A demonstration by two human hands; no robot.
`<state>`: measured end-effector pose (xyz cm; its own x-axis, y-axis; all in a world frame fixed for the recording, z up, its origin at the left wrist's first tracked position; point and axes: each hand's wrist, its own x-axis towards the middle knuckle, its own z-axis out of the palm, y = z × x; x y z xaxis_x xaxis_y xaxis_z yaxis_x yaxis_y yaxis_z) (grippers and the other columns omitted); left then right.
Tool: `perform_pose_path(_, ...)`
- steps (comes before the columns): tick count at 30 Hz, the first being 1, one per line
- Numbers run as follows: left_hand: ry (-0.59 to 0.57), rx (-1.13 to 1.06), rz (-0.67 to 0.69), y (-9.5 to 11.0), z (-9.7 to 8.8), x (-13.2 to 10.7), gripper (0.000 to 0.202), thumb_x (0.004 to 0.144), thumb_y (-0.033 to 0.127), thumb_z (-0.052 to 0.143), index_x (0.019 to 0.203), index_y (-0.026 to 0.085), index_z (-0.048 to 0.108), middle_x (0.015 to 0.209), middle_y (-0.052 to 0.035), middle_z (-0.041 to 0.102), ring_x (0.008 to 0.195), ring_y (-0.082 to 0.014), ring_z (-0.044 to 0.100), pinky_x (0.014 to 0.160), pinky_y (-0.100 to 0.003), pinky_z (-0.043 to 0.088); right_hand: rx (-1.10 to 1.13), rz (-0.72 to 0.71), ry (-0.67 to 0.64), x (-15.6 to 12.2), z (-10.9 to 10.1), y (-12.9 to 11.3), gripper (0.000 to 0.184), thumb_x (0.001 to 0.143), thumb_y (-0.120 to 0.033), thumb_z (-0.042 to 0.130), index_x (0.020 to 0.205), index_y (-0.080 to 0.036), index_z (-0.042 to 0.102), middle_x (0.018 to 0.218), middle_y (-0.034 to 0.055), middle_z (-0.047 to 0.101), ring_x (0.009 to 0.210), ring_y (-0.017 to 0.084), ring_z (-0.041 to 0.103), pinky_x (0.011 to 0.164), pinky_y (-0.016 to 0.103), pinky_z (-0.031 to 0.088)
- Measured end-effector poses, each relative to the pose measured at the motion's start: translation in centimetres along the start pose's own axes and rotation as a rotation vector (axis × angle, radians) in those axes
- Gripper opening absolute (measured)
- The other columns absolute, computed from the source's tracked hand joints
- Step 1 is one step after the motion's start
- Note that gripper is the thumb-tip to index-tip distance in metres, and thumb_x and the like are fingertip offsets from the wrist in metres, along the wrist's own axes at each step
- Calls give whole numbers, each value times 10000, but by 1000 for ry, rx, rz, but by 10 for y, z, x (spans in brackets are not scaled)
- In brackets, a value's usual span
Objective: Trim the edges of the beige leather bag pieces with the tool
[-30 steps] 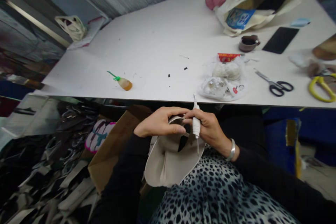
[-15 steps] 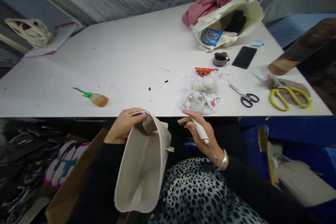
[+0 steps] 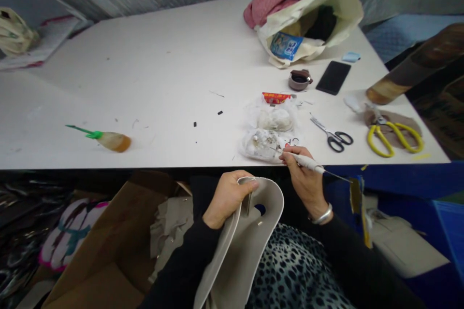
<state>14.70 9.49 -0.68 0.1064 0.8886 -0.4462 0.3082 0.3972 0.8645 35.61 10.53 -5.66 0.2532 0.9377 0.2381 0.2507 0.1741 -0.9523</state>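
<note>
My left hand (image 3: 227, 198) grips the rim of a beige bag body (image 3: 250, 241), thumb inside the opening and fingers outside. The piece hangs over the lap below the table edge, and a round hole shows in its wall. In my right hand (image 3: 308, 187) is a thin tool with a white-wrapped handle (image 3: 306, 161), held like a pen; a slim metal rod sticks out behind it. Its front end points at a whitish lump in clear plastic (image 3: 266, 142) on the table edge. Whether the tip touches the lump I cannot tell.
On the white table (image 3: 159, 87) lie a glue bottle with green nozzle (image 3: 114, 141), black-handled scissors (image 3: 335, 139), yellow-handled cutters (image 3: 393, 133), a phone (image 3: 333, 77) and a cream tote bag (image 3: 279, 21). A cardboard box (image 3: 97, 231) stands below, left.
The bag body has swung right and turned, with its opening closer to the right hand. My right hand has moved right and turned, bringing the tool's front end to the plastic-wrapped lump.
</note>
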Motion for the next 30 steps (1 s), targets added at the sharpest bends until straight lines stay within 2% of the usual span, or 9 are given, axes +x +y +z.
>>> perform_pose_path(7,12,21,9,-2,-13,4,199,738,339,792,802,151,807,766,-62,768,697,-196,649,683,-287,472,-74,-39,-80,5,1,-5,189,1038,-392,610,1015,-217,676,890,36,709,812,203,673,792,358,541)
perform_pose_path(12,-67,34,-55,6,-7,2,215,744,335,780,840,143,785,763,-42,735,691,-174,617,676,-272,455,-237,-184,-147,14,-1,-16,182,1053,-362,592,979,-217,672,874,32,699,800,195,654,778,337,498)
perform_pose_path(15,-66,13,-70,12,-4,-1,211,735,334,779,823,143,762,729,-21,704,665,-155,588,655,-263,441,-306,-253,-174,17,1,-19,173,1054,-353,597,991,-212,673,925,48,723,847,204,671,806,337,501)
perform_pose_path(20,-50,24,-73,13,-3,-3,204,731,329,782,805,142,753,725,-19,697,666,-150,587,656,-261,446,-256,-223,-148,13,4,-14,180,1046,-376,614,997,-218,685,919,44,727,839,206,679,803,339,518)
perform_pose_path(23,-61,31,-74,11,-2,-3,216,738,339,786,813,138,763,729,-27,705,669,-155,597,650,-262,454,-207,-213,-88,10,5,-9,168,1030,-374,644,998,-220,703,937,44,740,866,212,695,832,347,535)
perform_pose_path(30,-45,48,-52,8,0,-3,212,728,335,810,799,140,766,710,-26,715,635,-152,611,612,-250,453,-143,-187,-35,7,-2,-8,132,1017,-340,666,1017,-220,721,980,49,745,924,215,698,890,366,538)
